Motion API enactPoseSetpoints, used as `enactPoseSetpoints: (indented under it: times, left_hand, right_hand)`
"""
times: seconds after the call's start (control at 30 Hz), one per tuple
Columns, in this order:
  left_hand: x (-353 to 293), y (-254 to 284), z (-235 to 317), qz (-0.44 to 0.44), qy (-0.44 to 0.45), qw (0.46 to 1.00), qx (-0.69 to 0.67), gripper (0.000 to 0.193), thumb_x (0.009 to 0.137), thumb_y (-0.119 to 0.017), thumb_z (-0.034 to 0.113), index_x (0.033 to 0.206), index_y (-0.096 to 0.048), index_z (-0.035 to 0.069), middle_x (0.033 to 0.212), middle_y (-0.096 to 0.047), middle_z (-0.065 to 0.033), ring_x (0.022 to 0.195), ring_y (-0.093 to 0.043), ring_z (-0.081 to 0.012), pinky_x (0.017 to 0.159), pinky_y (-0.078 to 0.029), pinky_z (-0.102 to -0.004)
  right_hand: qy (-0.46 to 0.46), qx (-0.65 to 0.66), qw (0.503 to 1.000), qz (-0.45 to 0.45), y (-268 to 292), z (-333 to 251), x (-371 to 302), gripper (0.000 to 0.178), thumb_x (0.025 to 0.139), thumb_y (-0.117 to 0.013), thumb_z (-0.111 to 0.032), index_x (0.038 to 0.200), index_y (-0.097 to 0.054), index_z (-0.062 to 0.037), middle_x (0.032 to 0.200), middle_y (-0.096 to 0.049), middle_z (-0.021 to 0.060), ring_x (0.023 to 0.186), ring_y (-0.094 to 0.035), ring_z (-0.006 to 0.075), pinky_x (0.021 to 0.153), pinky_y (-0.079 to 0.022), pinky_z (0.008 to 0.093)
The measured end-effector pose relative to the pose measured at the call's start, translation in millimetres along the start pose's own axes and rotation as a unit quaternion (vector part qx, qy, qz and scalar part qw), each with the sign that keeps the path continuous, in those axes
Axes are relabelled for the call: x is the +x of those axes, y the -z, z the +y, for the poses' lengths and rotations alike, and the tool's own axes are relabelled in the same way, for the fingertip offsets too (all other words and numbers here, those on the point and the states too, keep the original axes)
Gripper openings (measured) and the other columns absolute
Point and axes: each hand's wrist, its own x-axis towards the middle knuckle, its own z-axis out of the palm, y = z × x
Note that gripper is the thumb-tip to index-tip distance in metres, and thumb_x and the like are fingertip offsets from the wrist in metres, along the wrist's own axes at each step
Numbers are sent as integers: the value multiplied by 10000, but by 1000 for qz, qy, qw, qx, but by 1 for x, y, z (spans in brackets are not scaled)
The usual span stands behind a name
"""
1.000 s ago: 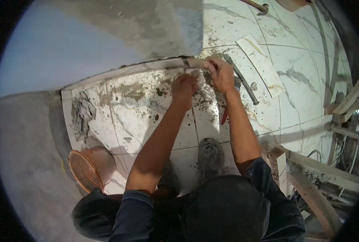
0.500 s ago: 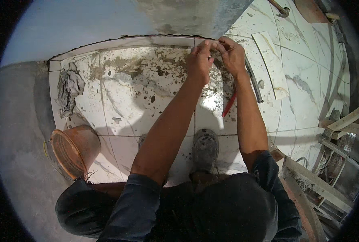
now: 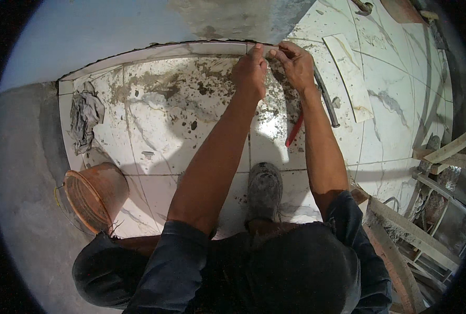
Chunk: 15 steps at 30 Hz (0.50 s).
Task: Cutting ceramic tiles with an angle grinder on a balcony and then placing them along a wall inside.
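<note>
At the foot of the wall, by its outer corner, both my hands are at a short marble-patterned skirting tile (image 3: 267, 49). My left hand (image 3: 249, 72) is closed, its fingers curled under and its thumb up against the tile near the joint with the long skirting strip (image 3: 191, 49). Whether anything lies inside those curled fingers is hidden. My right hand (image 3: 298, 67) grips the tile's right end, thumb on the front and fingers round the corner side. Under my right forearm lies a red-handled tool (image 3: 295, 131), partly covered. A dark metal bar (image 3: 327, 99) lies just right of that hand.
Mortar crumbs (image 3: 201, 83) litter the marble-look floor. A grey rag (image 3: 85, 115) and a tipped orange bucket (image 3: 99, 193) are at the left. To the right lie a loose tile strip (image 3: 348, 78), a hammer (image 3: 365, 7) and wooden framing (image 3: 411, 230).
Both hands have moved slightly up against the wall with the short skirting tile. The left thumb now presses closer to the joint. Floor objects shift slightly with the view.
</note>
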Motion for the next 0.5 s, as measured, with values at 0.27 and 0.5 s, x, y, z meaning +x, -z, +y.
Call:
enactPoseSetpoints:
  times: [0.27,0.5]
  left_hand:
    - [10,5,-1,-19,-49,998,-34,566,844,-685,174,1261,-374,-49,1244,-489,-145,1166,-484,-221,1063,-372,-308]
    - [9,0,-2,32,-58,996,-57,386,850,-660,95,1169,-475,-18,1102,-554,-88,1031,-541,-166,969,-426,-288]
  right_hand:
    - [-27,95,995,-9,-14,23,-1,282,771,-687,-155,1006,-669,-1,891,-693,144,785,-665,230,724,-504,317]
    - [-42,35,998,35,-16,23,-6,259,781,-664,-163,973,-679,10,828,-682,184,729,-671,259,676,-510,331]
